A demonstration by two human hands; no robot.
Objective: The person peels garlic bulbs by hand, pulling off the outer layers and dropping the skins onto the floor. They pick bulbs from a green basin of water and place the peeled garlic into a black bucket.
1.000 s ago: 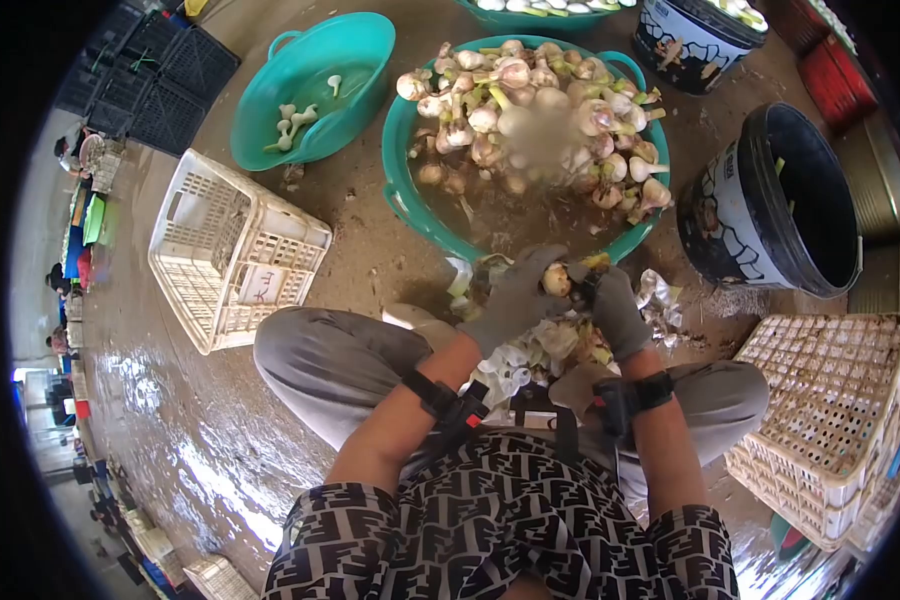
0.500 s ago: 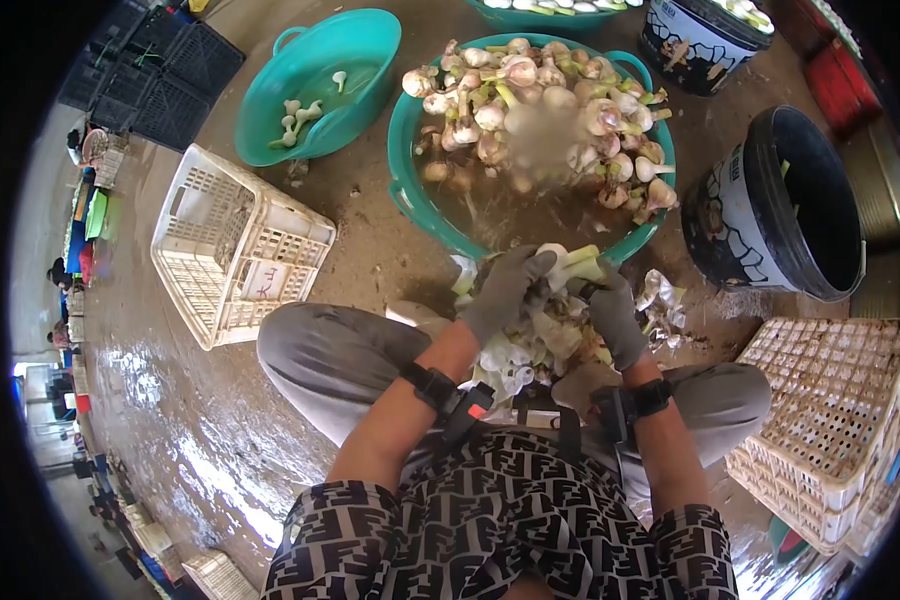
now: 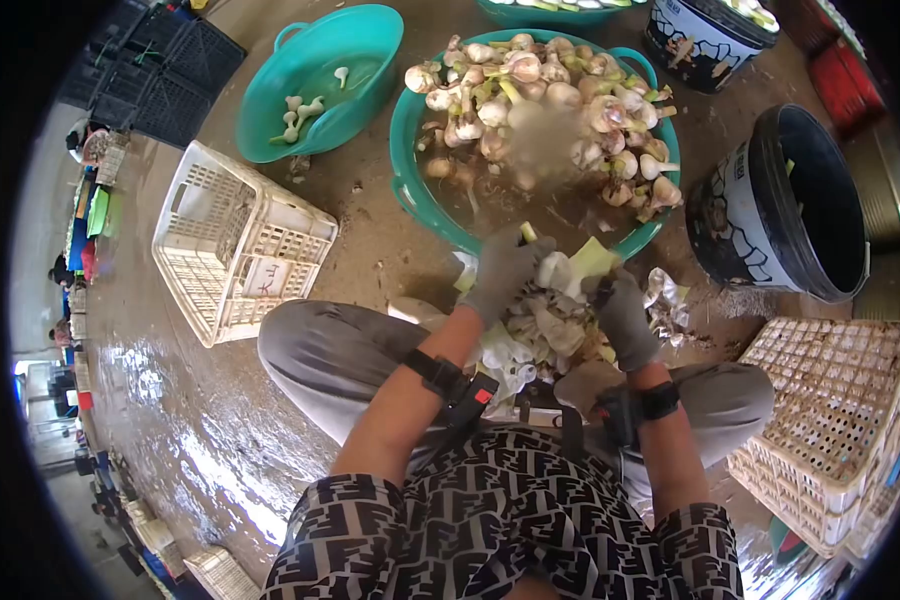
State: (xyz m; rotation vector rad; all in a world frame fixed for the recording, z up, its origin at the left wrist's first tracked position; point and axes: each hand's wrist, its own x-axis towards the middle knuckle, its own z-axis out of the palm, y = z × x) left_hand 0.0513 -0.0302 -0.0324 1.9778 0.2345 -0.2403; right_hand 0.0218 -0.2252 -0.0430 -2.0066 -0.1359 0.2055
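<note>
My left hand (image 3: 505, 272), in a grey glove, is closed around a garlic bulb (image 3: 555, 271); a short green stalk end (image 3: 528, 232) sticks up by its fingers. To its right, my gloved right hand (image 3: 622, 318) pinches a pale yellow-green piece of garlic skin (image 3: 594, 262), pulled out beside the bulb. Below both hands lies a heap of white garlic peelings (image 3: 530, 340), between my legs. Just ahead stands a green tub (image 3: 432, 215) with many unpeeled, stalked garlic bulbs (image 3: 610, 115) in brownish water. A blurred patch hides part of that pile.
At the upper left a tilted green basin (image 3: 360, 60) holds several peeled bulbs. A white plastic crate (image 3: 245, 260) stands left; stacked crates (image 3: 820, 420) stand right. A black bucket (image 3: 815, 200) is right of the tub, another bucket (image 3: 705, 45) behind it. The floor (image 3: 210, 420) is wet.
The green stalk that pointed right between my hands is now up by my left fingers. My right hand has drawn a strip of skin away, slightly right and down.
</note>
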